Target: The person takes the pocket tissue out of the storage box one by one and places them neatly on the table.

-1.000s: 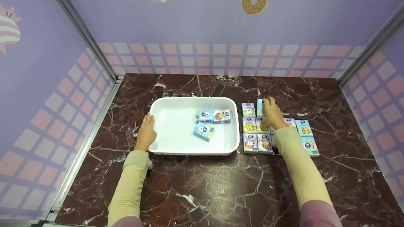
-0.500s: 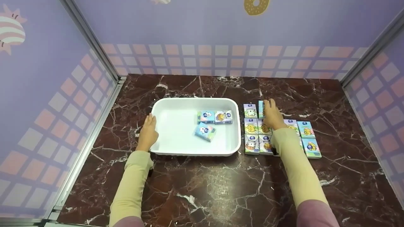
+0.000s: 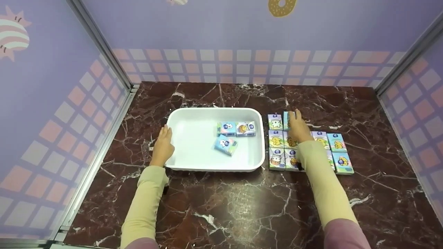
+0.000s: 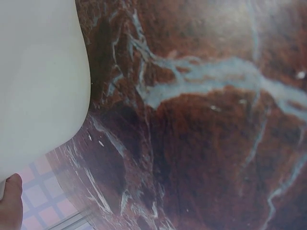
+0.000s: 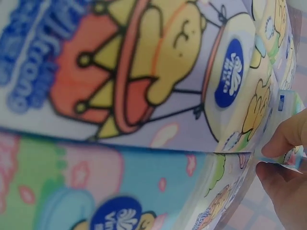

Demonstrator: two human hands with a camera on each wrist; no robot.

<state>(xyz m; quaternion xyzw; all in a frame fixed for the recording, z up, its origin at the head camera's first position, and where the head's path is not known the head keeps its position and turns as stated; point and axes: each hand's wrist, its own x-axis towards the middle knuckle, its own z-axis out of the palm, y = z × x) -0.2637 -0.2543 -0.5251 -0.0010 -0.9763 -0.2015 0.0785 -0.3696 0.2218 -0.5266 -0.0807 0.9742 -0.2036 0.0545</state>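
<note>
My left hand (image 3: 162, 147) rests along the left rim of a white tray (image 3: 193, 166), its fingers fairly straight against the outside. In the left wrist view, one fingertip (image 4: 13, 187) touches the tray's edge. Inside the tray lie 3 small tissue packs, one (image 3: 225, 145) turned askew near two end to end (image 3: 226, 128). To the right, my right hand (image 3: 299, 128) pinches a light blue tissue pack (image 3: 286, 121) at the back of the rows. The right wrist view shows thumb and finger on that pack (image 5: 288, 103); the hand hides part of it.
Rows of tissue packs (image 3: 277, 159) with cartoon prints lie flat beside the tray's right side, partly under my right forearm. A purple pack (image 3: 275, 121) lies just left of the pinched one. Patterned walls (image 3: 242, 31) enclose the dark marble table (image 3: 221, 200).
The view has shifted slightly. My right hand stays at the light blue pack, its fingers covering more of it than before. The left hand keeps its place on the tray.
</note>
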